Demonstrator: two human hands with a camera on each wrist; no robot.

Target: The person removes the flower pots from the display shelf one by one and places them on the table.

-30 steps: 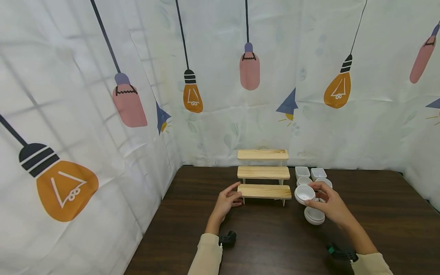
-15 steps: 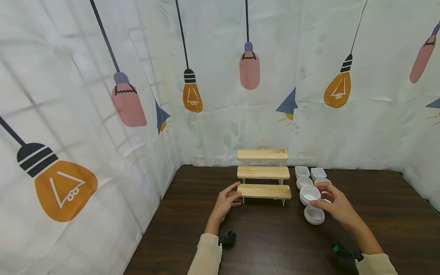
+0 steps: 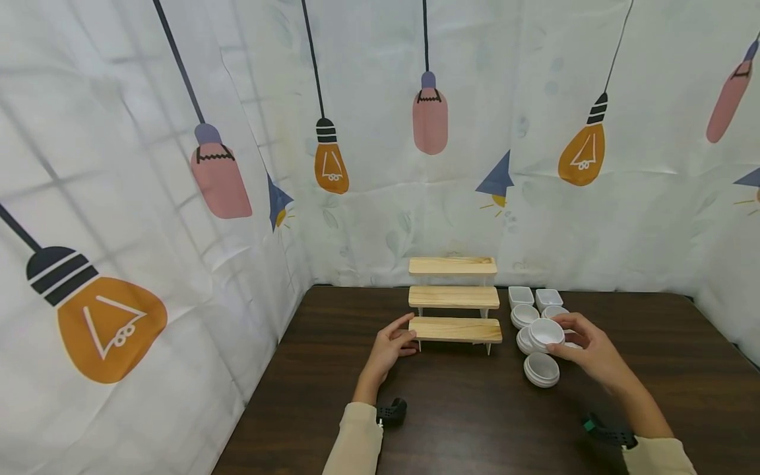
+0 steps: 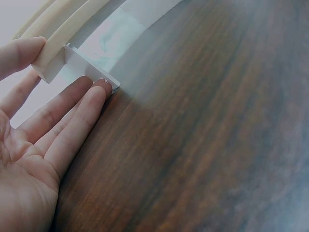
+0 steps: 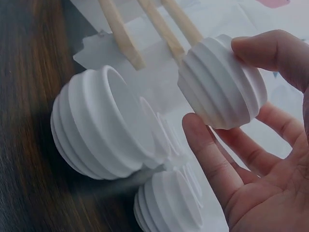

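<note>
In the head view my left hand [image 3: 386,353] is at the left end of a three-tier wooden shelf stand [image 3: 455,328]. Its thumb and index finger span the lowest board's end, while the other fingertips touch the pale side support [image 4: 91,65]. My right hand [image 3: 594,353] pinches a small white ribbed pot [image 5: 224,84] between thumb and fingers. That pot is lifted and partly covers others in the head view. Another ribbed pot [image 5: 96,125] stands on the table beside it. A further round pot [image 3: 541,369] stands nearer me.
Two square white pots [image 3: 520,296] stand at the back of the group, with more round pots [image 3: 524,315] in front of them. Everything is on a dark wooden table [image 3: 463,422]. Behind it hangs a white cloth [image 3: 380,224] printed with lamps.
My right hand has carried the ribbed pot a little to the right, away from the stand, uncovering part of a pot behind it. My left hand stays at the stand.
</note>
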